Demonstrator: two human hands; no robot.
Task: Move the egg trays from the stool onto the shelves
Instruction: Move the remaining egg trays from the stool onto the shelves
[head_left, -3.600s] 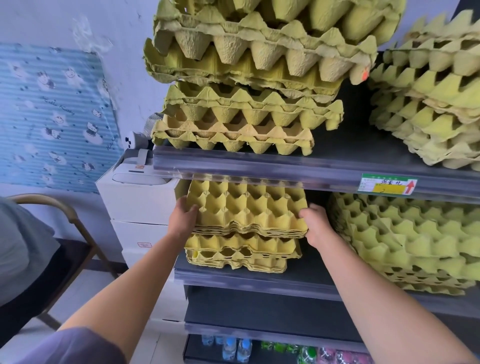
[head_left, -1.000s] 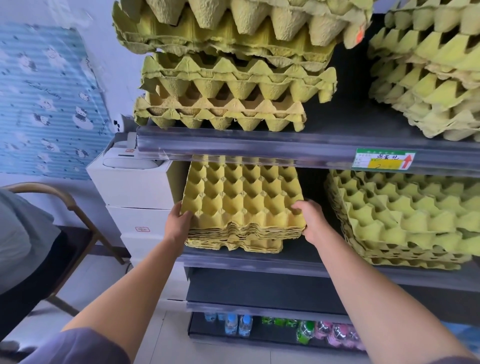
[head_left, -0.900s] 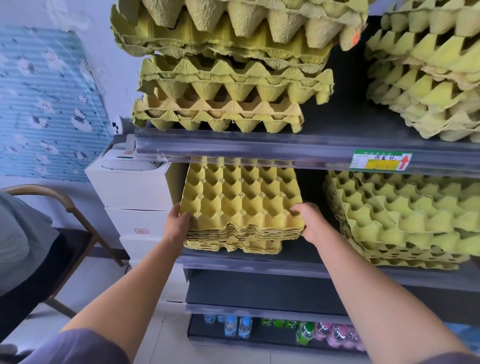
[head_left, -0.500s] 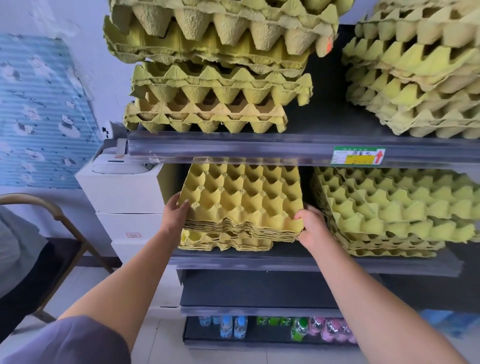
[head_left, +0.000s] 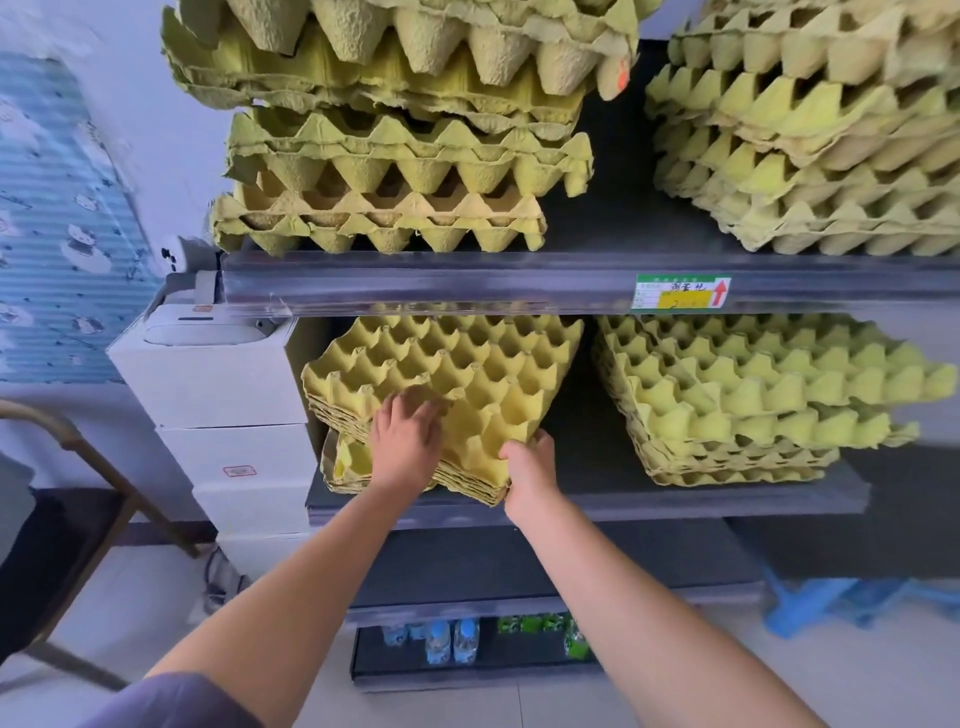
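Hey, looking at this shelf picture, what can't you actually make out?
All in the head view.
Left hand: fingertips dip into cups of the tray stack, so gripping or pressing is unclear.
Right hand: fingers hidden under the stack's corner.
Price label: writing too small to read.
Top-shelf stacks: cut off by the upper edge.
Blue object, lower right: blurred, stool or not unclear.

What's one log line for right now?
left hand: rests on tray stack | right hand: grips its front corner | tray stack: skewed on shelf
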